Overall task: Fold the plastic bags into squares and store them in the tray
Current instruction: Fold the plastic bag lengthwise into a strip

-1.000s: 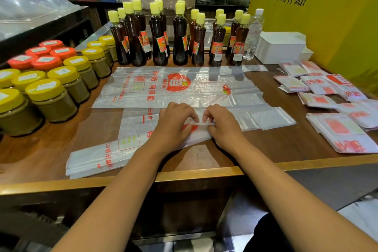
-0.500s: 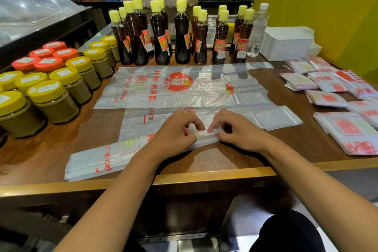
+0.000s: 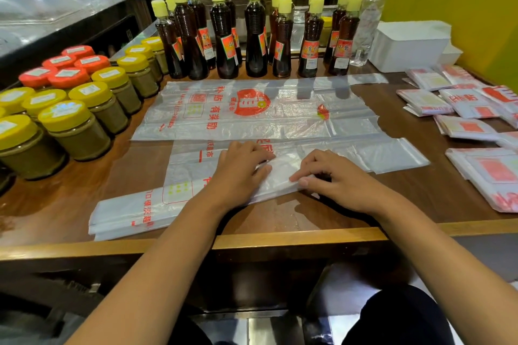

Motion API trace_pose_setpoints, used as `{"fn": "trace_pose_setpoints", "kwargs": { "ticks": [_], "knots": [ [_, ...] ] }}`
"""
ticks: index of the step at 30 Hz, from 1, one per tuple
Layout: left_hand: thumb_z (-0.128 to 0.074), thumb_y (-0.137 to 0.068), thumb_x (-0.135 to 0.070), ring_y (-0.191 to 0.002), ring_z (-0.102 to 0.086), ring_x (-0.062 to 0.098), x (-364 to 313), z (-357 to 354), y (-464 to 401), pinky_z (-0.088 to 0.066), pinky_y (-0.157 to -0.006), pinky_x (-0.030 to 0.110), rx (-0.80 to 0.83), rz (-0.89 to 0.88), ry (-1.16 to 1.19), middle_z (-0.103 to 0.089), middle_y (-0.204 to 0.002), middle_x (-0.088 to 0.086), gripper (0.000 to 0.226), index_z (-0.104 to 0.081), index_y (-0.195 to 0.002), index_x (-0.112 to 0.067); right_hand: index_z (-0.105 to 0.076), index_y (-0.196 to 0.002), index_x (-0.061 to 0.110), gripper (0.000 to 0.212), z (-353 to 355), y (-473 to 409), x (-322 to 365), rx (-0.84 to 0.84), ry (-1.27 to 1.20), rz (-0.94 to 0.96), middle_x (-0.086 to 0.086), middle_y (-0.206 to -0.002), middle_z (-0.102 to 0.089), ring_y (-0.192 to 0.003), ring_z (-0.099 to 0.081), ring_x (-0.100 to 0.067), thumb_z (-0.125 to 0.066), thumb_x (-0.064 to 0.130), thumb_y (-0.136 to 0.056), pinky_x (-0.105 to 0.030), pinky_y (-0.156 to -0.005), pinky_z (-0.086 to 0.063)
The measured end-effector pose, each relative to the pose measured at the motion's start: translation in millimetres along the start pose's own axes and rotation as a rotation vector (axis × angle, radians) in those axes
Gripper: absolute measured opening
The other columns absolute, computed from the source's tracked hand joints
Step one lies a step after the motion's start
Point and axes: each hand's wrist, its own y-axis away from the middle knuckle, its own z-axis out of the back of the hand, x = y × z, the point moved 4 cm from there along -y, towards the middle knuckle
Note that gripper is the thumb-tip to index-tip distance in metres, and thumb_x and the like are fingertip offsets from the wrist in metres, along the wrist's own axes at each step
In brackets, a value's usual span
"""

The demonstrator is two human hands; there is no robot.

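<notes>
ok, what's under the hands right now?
Both the left hand and right hand rest on the half-folded plastic bag, which lies on the wooden counter. The bag's print and crease beneath the palms are covered, so I can't read them.

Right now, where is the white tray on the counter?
In the head view, the white tray stands at the far right of the counter, against the yellow wall, beside the clear water bottle and behind the folded bags.
</notes>
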Motion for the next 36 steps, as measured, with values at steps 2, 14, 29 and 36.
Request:
{"fn": "trace_pose_setpoints", "kwargs": {
  "ticks": [2, 14, 29, 36],
  "knots": [
    [-0.049, -0.105, -0.031, -0.121, -0.036, 0.017, -1, -1, 0, -0.020, -0.089, 0.031, 0.007, -0.002, -0.015, -0.052, -0.130, -0.009, 0.033, -0.058, -0.137, -0.033, -0.076, -0.110, 0.025, 0.018, 2, -1, -1, -0.077, -0.057, -0.014, 0.012, -0.103, -0.066, -0.101, -0.059, -0.004, -0.063, 0.025, -0.098, -0.019, -0.087, -0.045],
    [-0.053, -0.103, -0.033, -0.127, -0.035, 0.017, 0, 0, 0, -0.025, -0.096, 0.035, 0.008, 0.008, -0.030, -0.051, -0.133, -0.010, 0.033, -0.058, -0.136, -0.035, -0.064, -0.124, 0.042, 0.033, 5, -8, -16, -0.049, 0.270, -0.031, 0.009, -0.109, -0.056, -0.105, -0.043, -0.012, -0.070, 0.032, -0.093, -0.028, -0.087, -0.032],
    [-0.026, -0.110, -0.035, -0.155, 0.004, 0.014, 1, -5, -1, -0.016, -0.119, 0.042, 0.156, 0.019, -0.239, -0.009, -0.169, -0.004, 0.052, -0.020, -0.160, -0.018, -0.009, -0.160, 0.030, 0.053, -11, 0, -9, 0.187, 0.550, -0.060, 0.018, -0.166, -0.002, -0.153, 0.005, -0.002, -0.025, 0.032, -0.110, -0.034, -0.122, 0.007],
    [-0.043, -0.106, -0.027, -0.155, -0.006, 0.016, -16, 6, 7, -0.020, -0.117, 0.044, 0.065, -0.086, -0.296, -0.022, -0.166, -0.009, 0.047, -0.038, -0.152, -0.025, -0.020, -0.159, 0.031, 0.052, -11, 0, -7, 0.123, 0.483, -0.073, 0.019, -0.165, -0.010, -0.153, -0.003, -0.003, -0.033, 0.029, -0.109, -0.034, -0.122, 0.002]
  ]
}}
